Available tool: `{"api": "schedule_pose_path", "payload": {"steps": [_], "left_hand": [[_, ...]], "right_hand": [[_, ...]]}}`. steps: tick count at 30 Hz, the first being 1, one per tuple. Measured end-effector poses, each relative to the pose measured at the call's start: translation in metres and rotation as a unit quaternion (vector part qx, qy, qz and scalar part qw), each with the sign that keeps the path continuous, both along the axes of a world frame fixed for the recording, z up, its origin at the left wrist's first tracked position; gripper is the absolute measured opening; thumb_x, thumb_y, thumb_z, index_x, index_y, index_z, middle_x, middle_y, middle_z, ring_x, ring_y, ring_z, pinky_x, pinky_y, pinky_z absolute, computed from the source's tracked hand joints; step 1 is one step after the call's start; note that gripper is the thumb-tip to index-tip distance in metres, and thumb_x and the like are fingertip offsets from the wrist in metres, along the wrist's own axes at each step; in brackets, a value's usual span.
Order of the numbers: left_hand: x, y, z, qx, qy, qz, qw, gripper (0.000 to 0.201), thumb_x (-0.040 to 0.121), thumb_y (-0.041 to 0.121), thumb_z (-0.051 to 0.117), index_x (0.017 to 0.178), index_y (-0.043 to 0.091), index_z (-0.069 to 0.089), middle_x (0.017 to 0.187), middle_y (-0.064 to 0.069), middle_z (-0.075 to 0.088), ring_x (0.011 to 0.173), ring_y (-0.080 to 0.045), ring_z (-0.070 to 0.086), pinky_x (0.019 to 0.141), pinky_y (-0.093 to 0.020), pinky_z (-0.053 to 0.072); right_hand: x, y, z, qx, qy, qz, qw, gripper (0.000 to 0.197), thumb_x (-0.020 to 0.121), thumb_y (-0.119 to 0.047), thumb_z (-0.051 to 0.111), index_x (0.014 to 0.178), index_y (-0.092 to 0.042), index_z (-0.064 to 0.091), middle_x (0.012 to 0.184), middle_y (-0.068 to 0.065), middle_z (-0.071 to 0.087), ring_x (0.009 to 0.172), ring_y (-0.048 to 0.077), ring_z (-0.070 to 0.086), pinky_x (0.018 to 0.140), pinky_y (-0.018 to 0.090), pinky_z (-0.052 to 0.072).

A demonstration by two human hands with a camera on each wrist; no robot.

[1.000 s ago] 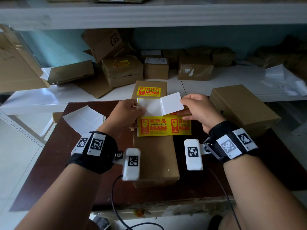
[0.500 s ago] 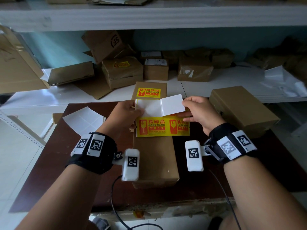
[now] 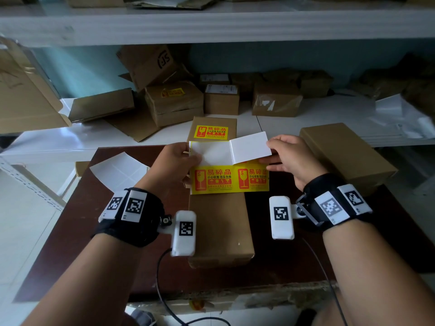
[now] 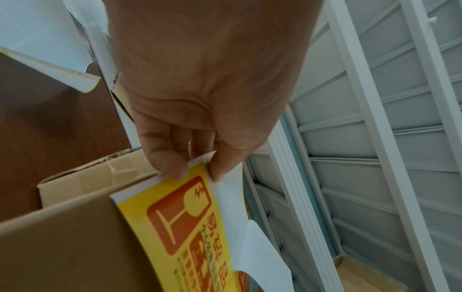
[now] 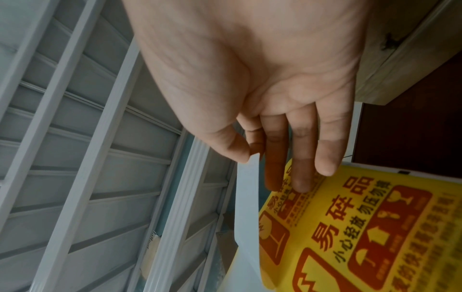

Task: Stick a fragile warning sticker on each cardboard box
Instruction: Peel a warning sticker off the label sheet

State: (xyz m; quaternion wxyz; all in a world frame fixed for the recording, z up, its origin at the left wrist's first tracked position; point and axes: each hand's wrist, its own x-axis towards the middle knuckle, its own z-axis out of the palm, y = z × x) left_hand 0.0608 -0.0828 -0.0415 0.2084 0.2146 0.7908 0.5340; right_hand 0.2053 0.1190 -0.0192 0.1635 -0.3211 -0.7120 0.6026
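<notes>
At mid-frame, the sticker sheet hangs over the long cardboard box on the brown table. The left hand pinches the sheet's left edge between thumb and forefinger. The right hand pinches the peeled sticker, white back up, its other fingers straight against the sheet.

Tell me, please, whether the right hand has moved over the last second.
Yes, slightly: the right hand has shifted rightward, toward the plain box beside it, drawing the peeled sticker along with it.
</notes>
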Motion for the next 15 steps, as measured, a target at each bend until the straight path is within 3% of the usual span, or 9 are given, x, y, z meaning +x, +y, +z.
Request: {"api": "schedule_pose_path", "payload": {"steps": [3, 6, 11, 15], "left_hand": [[-0.0006, -0.0008, 0.0004, 0.001, 0.003, 0.001, 1.0, 0.011, 0.097, 0.014, 0.06, 0.103, 0.015, 0.069, 0.089, -0.009, 0.074, 0.063, -0.014, 0.068, 0.058, -0.032, 0.058], [0.0002, -0.0012, 0.0017, 0.0, 0.002, 0.005, 1.0, 0.012, 0.097, 0.012, 0.059, 0.103, 0.014, 0.068, 0.082, -0.004, 0.073, 0.054, -0.006, 0.066, 0.05, -0.028, 0.055], [0.0005, -0.0016, 0.0024, -0.002, 0.002, 0.006, 1.0, 0.011, 0.097, 0.012, 0.059, 0.102, 0.013, 0.069, 0.084, -0.007, 0.073, 0.055, -0.008, 0.066, 0.05, -0.027, 0.055], [0.0003, -0.0022, 0.0029, -0.001, 0.009, 0.011, 1.0, 0.01, 0.097, 0.011, 0.058, 0.099, 0.014, 0.068, 0.073, -0.001, 0.069, 0.046, -0.003, 0.062, 0.045, -0.023, 0.051]], "right_hand": [[0.0006, 0.0022, 0.0005, -0.004, 0.005, -0.007, 1.0, 0.015, 0.102, -0.016, 0.048, 0.097, -0.013, 0.061, 0.102, 0.004, 0.071, 0.085, 0.021, 0.072, 0.079, 0.035, 0.057], [0.0013, 0.0039, 0.0012, -0.011, 0.012, -0.015, 1.0, 0.015, 0.102, -0.017, 0.048, 0.096, -0.015, 0.061, 0.1, 0.003, 0.071, 0.084, 0.021, 0.073, 0.075, 0.032, 0.057], [0.0023, 0.0058, 0.0021, -0.014, 0.021, -0.033, 0.999, 0.015, 0.101, -0.017, 0.049, 0.092, -0.016, 0.061, 0.097, 0.002, 0.071, 0.089, 0.024, 0.073, 0.083, 0.04, 0.057], [0.0027, 0.0075, 0.0025, -0.023, 0.032, -0.039, 0.998, 0.013, 0.101, -0.016, 0.05, 0.096, -0.014, 0.061, 0.102, 0.007, 0.072, 0.088, 0.025, 0.074, 0.08, 0.038, 0.057]]}}
